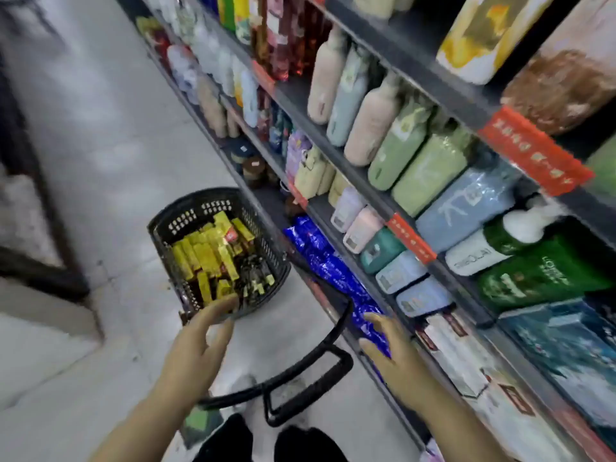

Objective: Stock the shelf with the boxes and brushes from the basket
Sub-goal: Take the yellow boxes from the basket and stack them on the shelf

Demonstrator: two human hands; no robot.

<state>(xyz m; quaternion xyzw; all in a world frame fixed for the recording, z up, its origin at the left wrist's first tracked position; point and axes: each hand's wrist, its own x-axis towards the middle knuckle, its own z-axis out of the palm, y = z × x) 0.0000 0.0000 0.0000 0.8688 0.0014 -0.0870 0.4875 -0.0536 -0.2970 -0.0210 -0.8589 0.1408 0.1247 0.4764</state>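
Observation:
A black plastic basket [263, 241] stands on the floor beside the shelf, its long black handle [310, 375] lying toward me. Inside it lie several yellow-gold boxes [206, 258] and a heap of dark packaged brushes [256, 278]. My left hand [196, 345] hovers over the basket's near rim, fingers straight and holding nothing. My right hand [393, 355] is spread open against shiny blue packets [326, 261] on the lowest shelf. The shelf unit [366, 181] runs along the right.
The upper shelf levels hold rows of bottles and pouches, with red price tags [533, 151] on the shelf edges. White and red boxes [460, 355] sit right of the blue packets. My feet are just behind the handle. Grey floor stretches left, toward a dark fixture.

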